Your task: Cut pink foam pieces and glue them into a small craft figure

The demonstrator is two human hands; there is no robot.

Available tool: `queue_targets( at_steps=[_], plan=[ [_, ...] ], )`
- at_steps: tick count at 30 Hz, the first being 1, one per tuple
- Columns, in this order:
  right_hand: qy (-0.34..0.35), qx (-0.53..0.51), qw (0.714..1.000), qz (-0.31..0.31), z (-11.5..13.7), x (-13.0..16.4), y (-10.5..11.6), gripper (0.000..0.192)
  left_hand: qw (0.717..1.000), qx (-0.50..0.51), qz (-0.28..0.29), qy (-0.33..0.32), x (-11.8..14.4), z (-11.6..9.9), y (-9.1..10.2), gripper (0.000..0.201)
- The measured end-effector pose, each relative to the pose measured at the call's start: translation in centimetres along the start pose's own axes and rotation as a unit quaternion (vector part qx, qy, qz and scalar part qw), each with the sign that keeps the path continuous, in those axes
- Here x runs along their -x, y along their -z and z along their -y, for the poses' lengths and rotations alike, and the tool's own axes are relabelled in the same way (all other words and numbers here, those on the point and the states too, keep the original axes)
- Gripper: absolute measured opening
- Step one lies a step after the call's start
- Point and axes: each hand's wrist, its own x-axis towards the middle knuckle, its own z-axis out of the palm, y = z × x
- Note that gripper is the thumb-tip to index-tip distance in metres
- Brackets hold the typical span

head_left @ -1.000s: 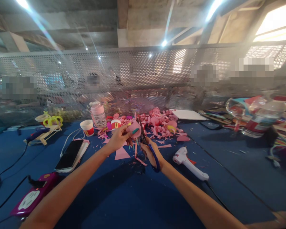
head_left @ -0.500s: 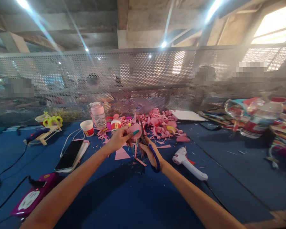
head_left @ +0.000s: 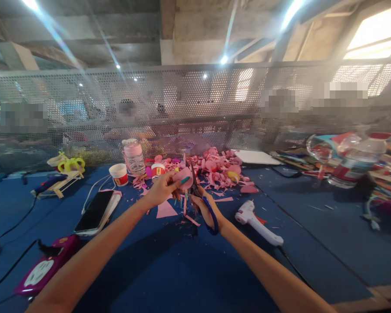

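left hand (head_left: 161, 190) pinched on a pink foam piece (head_left: 183, 177), held up above the blue worktop (head_left: 189, 269) near the middle of the view. right hand (head_left: 204, 208) clenched through the blue handles of a pair of scissors (head_left: 200, 195), blades pointing toward 12 o'clock and touching the right edge of the foam piece. just below the hands, a pink triangle offcut (head_left: 165, 210) and thin pink strips lying flat on the worktop. at 12 o'clock from the hands, a heap of pink foam scraps (head_left: 220, 169). at 3 o'clock, a white glue gun (head_left: 256, 221) lying on its side, cord trailing toward 4 o'clock. at 9 o'clock, a smartphone (head_left: 95, 211) face up, with a white cable beside it. at 10 o'clock, a small paper cup (head_left: 119, 174) and a pink bottle (head_left: 134, 156) standing upright, a second small cup (head_left: 158, 170) just beside them. at 8 o'clock, a purple power strip (head_left: 44, 270) near the left forearm. far right, a clear plastic bottle (head_left: 360, 160) lying tilted among craft clutter. perforated metal screen (head_left: 195, 108) along the far edge of the worktop.
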Motion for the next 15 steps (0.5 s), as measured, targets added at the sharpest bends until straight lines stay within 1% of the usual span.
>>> queue_targets(
  at_steps=[4,8,15],
  plan=[
    [0.016,0.043,0.999,0.009,-0.14,-0.06,0.07,0.016,1.0,0.0,0.001,0.0,0.06,0.15,0.04,0.042],
    [0.028,0.055,0.998,0.006,-0.08,-0.04,0.09,0.019,1.0,0.0,-0.004,0.003,0.08,0.19,0.06,0.046],
    [0.024,0.057,0.998,0.011,0.09,0.07,0.05,0.021,1.0,0.019,-0.007,0.003,-0.03,0.33,0.0,0.048]
  ],
)
